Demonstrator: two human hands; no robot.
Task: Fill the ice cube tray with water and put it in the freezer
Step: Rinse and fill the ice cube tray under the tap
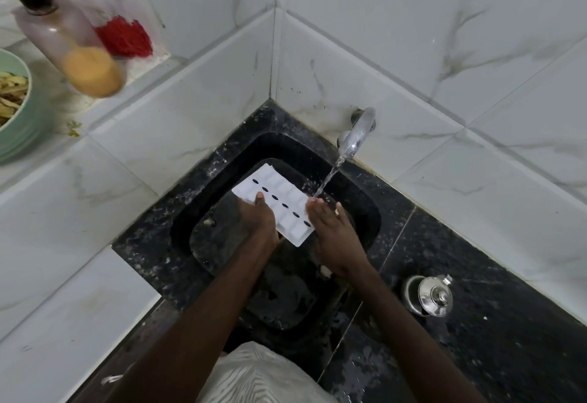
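A white ice cube tray (279,199) with a row of dark oval slots down its middle is held over the black sink (222,154). My left hand (259,223) grips its left long edge, thumb on top. My right hand (330,231) holds the right long edge. Water runs from the chrome tap (357,134) on the wall and lands at the tray's right edge, by my right fingertips. The tray tilts slightly, its near corner lowest.
A steel lidded pot (428,296) stands on the black counter right of the sink. On the tiled ledge at upper left are a bottle with orange liquid (68,40), a red scrubber (125,37) and a green bowl (14,110) of peelings.
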